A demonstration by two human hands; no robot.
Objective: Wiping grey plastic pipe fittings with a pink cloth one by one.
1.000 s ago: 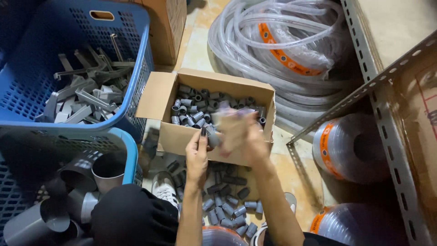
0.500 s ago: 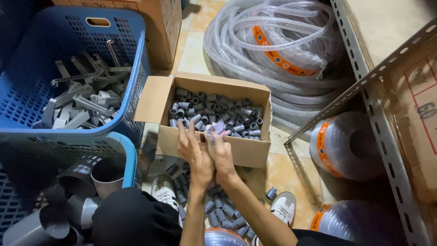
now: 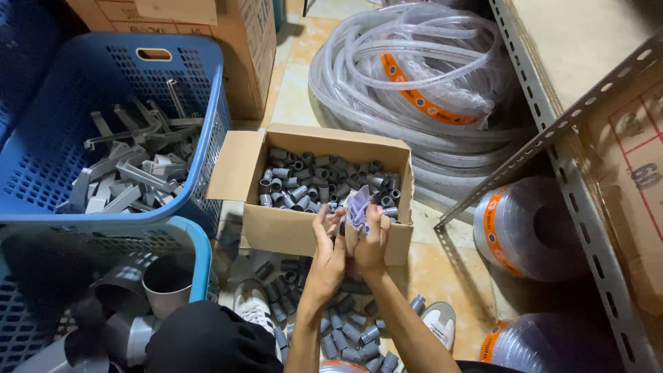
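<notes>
My left hand (image 3: 329, 250) and my right hand (image 3: 371, 240) meet over the near wall of an open cardboard box (image 3: 290, 228). Between them they hold a small purple cloth (image 3: 357, 204), bunched around something I cannot make out. The box is filled with several short grey pipe fittings (image 3: 312, 181). More of the same grey fittings (image 3: 349, 324) lie loose on the tiled floor below my arms, between my two white shoes (image 3: 252, 307).
A blue basket (image 3: 207, 117) of grey plastic brackets stands at left, another blue basket (image 3: 197, 249) with large grey pipe fittings below it. Coils of clear hose (image 3: 414, 76) lie behind the box. A metal shelf frame (image 3: 552, 131) with hose rolls (image 3: 528, 228) is at right.
My hands have come back from over the box toward its near wall and closed together on the purple cloth. The view has shifted slightly.
</notes>
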